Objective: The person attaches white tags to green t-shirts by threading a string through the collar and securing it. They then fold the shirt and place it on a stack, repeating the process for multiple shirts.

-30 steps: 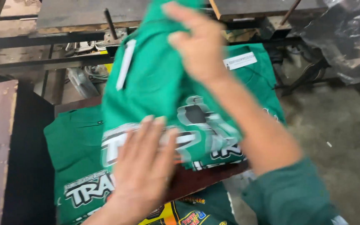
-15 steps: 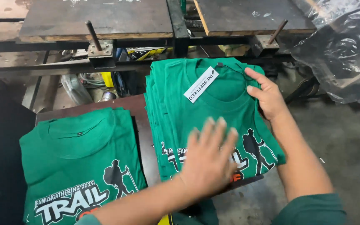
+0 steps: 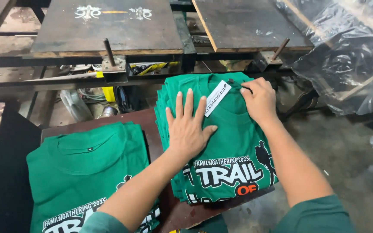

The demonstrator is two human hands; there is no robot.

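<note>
A stack of folded green printed t-shirts (image 3: 234, 146) lies on a dark brown board (image 3: 152, 125), the top one with a white label strip (image 3: 217, 97) at its collar. My left hand (image 3: 189, 127) lies flat, fingers spread, on the top shirt's chest just left of the label. My right hand (image 3: 260, 100) rests curled at the collar's right side, fingertips touching the fabric edge. A second pile of green shirts (image 3: 87, 168) lies on the board to the left, partly under my left forearm.
Two dark metal printing platens (image 3: 104, 30) (image 3: 251, 23) stand beyond the stacks on a steel frame with bolts. Crumpled clear plastic sheeting (image 3: 346, 56) hangs at the right. Grey concrete floor (image 3: 350, 146) lies to the right, and cables and bottles sit under the frame.
The top shirt was laid down onto the right stack. My left hand slid up from the print toward the collar, and my right hand moved left onto the collar.
</note>
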